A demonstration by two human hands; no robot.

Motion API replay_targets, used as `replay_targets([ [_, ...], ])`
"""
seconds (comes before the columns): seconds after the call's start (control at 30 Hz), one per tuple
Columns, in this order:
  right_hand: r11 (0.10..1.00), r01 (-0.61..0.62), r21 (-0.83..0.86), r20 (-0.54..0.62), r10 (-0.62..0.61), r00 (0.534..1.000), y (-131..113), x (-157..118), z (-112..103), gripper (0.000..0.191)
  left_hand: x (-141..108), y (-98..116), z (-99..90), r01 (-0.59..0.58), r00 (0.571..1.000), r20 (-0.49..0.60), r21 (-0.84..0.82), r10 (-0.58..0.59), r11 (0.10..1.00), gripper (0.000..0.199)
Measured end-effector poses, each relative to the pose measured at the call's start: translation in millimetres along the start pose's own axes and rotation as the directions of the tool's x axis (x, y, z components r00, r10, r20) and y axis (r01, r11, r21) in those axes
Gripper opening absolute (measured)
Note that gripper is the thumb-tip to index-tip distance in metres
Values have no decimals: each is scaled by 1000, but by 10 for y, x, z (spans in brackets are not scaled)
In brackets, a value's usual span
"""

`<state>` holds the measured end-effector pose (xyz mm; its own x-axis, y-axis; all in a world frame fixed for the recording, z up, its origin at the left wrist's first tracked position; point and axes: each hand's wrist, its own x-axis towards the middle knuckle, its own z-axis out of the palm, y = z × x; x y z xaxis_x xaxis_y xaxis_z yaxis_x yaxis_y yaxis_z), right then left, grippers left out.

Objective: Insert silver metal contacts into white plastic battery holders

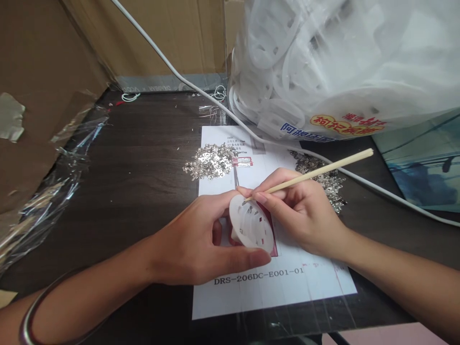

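My left hand (212, 239) is closed around a white round plastic part (251, 227), tilted up, with slots and small metal pieces in its face. Between the thumb and fingers of my right hand (294, 206) is a pale wooden stick (319, 171). The stick's lower tip meets the upper edge area of the plastic part, beside a small metal piece. Under both hands lies a printed paper sheet (223, 297). A pile of small metal pieces (212, 162) sits at the sheet's upper left, and a second metal pile (332, 184) lies behind my right hand.
A large clear bag (334, 62) of white plastic parts stands at the back right. A white cable (172, 69) crosses the dark table (143, 143). Crumpled clear plastic (53, 201) lies at the left, and cardboard (172, 38) stands at the back.
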<state>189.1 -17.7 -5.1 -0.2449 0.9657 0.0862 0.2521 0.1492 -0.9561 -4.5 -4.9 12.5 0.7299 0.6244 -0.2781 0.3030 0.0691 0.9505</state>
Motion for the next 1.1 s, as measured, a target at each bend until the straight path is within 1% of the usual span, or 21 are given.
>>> replay_targets([
  [0.07, 1000, 0, 9, -11, 0, 1000, -3, -4, -2, 25, -4, -8, -2, -12, 1000, -8, -43, 12, 999, 38],
  [0.17, 1000, -8, 25, -15, 9, 1000, -3, -10, -12, 23, -11, -22, -10, -65, 997, -56, -94, 60, 993, 38],
  [0.23, 999, -19, 33, -6, 19, 1000, -5, -14, -18, 23, -15, -22, -16, -86, 995, -51, -112, 81, 990, 37],
  [0.37, 1000, -16, 20, -5, 16, 1000, -13, -20, -22, 23, -13, -2, -16, -61, 998, -30, -153, 57, 986, 33],
  [0.5, 1000, -2, 31, 1, 2, 1000, -11, -29, -19, 22, -6, 12, -1, -47, 999, -32, -190, 42, 981, 35],
  [0.7, 995, -10, 98, 4, 10, 1000, 3, -41, -12, 18, 4, 4, -27, -69, 997, -27, -165, 66, 984, 35],
  [0.83, 992, -30, 123, 10, 30, 1000, 2, -40, -9, 18, 3, 5, -45, -63, 998, -16, -142, 61, 988, 36],
  [0.97, 997, -11, 83, 10, 10, 1000, -7, -38, -12, 17, -2, 7, -25, -69, 998, -20, -154, 67, 986, 33],
  [1.1, 999, 50, -15, -10, -50, 999, -12, -37, -15, 13, -5, -2, -6, -58, 998, -44, -133, 53, 989, 39],
])
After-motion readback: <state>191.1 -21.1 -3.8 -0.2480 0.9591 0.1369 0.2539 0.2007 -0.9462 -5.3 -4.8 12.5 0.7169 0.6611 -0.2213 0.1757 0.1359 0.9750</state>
